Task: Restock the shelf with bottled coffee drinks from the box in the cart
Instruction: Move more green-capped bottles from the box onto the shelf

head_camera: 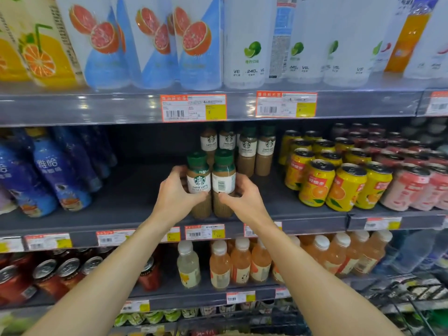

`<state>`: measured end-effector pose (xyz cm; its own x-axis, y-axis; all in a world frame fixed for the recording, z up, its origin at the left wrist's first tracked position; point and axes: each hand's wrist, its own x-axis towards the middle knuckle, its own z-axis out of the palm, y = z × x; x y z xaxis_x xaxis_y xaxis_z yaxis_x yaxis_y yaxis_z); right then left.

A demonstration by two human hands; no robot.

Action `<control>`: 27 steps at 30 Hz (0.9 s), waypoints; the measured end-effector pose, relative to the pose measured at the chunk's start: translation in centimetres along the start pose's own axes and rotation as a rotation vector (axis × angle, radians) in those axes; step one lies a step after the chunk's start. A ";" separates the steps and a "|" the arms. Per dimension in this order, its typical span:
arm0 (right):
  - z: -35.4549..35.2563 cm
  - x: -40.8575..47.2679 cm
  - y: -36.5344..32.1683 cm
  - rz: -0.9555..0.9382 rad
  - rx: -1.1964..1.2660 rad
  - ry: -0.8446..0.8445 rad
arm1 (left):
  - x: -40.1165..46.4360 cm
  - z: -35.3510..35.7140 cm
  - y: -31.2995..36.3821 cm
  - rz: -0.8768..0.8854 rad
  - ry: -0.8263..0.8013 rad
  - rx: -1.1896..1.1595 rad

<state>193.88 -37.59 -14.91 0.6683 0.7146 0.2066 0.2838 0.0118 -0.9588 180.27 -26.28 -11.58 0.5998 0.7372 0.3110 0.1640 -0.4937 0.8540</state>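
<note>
Two green-capped coffee bottles stand side by side near the front of the dark middle shelf [135,190]. My left hand [175,196] wraps around the left coffee bottle [198,183], whose logo faces me. My right hand [242,197] grips the right coffee bottle [223,180], which shows its barcode. Both bottles are upright and touch each other. Several more coffee bottles [252,151] stand behind them toward the back of the shelf. The box and most of the cart are out of view.
Blue bottles [55,170] fill the shelf's left side, yellow orange-drink cans [334,180] and pink cans [412,187] the right. An open gap lies left of the held bottles. Tall cartons sit above, juice bottles [240,260] below. A wire cart rim [412,301] shows at lower right.
</note>
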 end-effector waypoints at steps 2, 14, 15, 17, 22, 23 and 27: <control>0.3 -0.1 0.1 0.014 0.019 -0.033 | -0.3 0.3 -0.1 -0.011 -0.010 -0.045; 0.7 1.1 -0.2 0.009 -0.280 -0.087 | 0.9 -0.2 -0.8 -0.056 -0.145 -0.049; 0.6 1.2 -0.3 0.008 -0.277 -0.071 | 0.9 -0.3 -0.7 -0.055 -0.153 -0.045; 0.4 1.2 -0.4 0.015 -0.245 -0.040 | 1.0 -0.4 -0.6 -0.050 -0.168 -0.035; -0.3 0.7 -0.1 0.053 -0.154 -0.051 | 1.1 -0.3 -0.2 -0.040 -0.164 0.015; -0.3 0.7 -0.1 0.059 -0.139 -0.063 | 1.0 -0.3 -0.1 -0.041 -0.157 0.019; -0.6 0.4 0.0 0.077 -0.138 -0.125 | 0.8 -0.3 -0.1 -0.044 -0.141 0.025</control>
<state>194.57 -37.71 -14.74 0.6035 0.7911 0.0997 0.3323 -0.1360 -0.9333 180.48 -25.50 -11.33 0.6952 0.6872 0.2108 0.2107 -0.4751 0.8543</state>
